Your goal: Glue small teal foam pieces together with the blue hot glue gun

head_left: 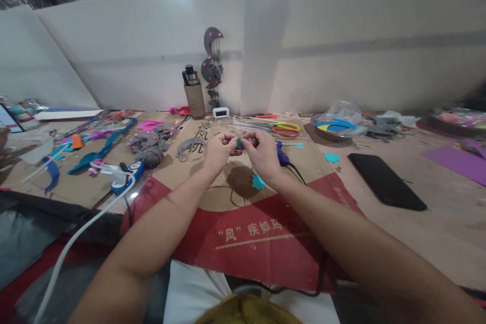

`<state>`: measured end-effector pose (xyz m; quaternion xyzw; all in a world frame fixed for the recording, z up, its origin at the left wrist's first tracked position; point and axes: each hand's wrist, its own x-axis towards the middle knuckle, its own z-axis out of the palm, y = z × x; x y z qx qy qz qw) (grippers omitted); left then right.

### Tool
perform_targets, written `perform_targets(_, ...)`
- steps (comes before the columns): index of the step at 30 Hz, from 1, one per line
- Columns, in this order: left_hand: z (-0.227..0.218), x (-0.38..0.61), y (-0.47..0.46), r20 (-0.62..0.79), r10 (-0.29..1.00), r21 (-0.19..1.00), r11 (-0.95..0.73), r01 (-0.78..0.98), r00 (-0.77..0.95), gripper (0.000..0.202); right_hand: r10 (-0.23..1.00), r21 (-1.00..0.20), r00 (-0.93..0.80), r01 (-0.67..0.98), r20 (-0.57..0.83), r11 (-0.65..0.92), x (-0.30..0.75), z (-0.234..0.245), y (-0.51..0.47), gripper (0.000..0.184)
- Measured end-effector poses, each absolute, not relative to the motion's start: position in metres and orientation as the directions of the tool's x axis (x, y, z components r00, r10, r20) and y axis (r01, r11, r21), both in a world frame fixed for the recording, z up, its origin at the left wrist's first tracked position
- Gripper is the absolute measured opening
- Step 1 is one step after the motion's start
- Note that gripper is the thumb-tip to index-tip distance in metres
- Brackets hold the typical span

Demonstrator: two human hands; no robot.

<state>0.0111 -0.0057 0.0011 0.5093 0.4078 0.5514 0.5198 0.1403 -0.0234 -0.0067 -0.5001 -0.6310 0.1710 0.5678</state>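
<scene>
My left hand and my right hand meet over the cardboard sheet, fingertips nearly touching. Pinched between them is a small teal piece; most of it is covered by the fingers, and its exact kind does not show. Just below my right hand lies a turquoise scalloped cutout on the cardboard. A blue-handled corded tool, which looks like a glue gun, rests right beside my right hand. Left of my left hand is a curved grey felt piece.
Yellow and orange scissors lie behind my hands. A black phone and another turquoise cutout are on the right. A power strip with a white cable sits at left. A bottle stands by the back panel.
</scene>
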Motion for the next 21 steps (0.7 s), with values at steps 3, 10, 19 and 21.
perform_targets(3, 0.0022, 0.0108, -0.0069, 0.158, 0.985, 0.98, -0.148, -0.133, 0.067, 0.027, 0.827, -0.782, 0.141, 0.442, 0.544, 0.439, 0.1415, -0.0054, -0.024, 0.011)
perform_targets(10, 0.0029, 0.0082, -0.0073, 0.21, 0.967, 0.978, -0.208, -0.029, 0.142, 0.025, 0.813, -0.754, 0.115, 0.463, 0.571, 0.465, 0.1447, -0.0028, -0.0243, 0.011)
perform_targets(19, 0.0036, 0.0054, -0.0057, 0.231, 0.959, 0.968, -0.243, 0.057, 0.161, 0.022, 0.817, -0.734, 0.072, 0.49, 0.572, 0.47, 0.1486, -0.0031, -0.0223, 0.011)
perform_targets(21, 0.0039, 0.0046, -0.0057, 0.235, 0.956, 0.965, -0.251, 0.074, 0.178, 0.022, 0.823, -0.735, 0.067, 0.495, 0.564, 0.463, 0.1488, -0.0023, -0.0228, 0.011)
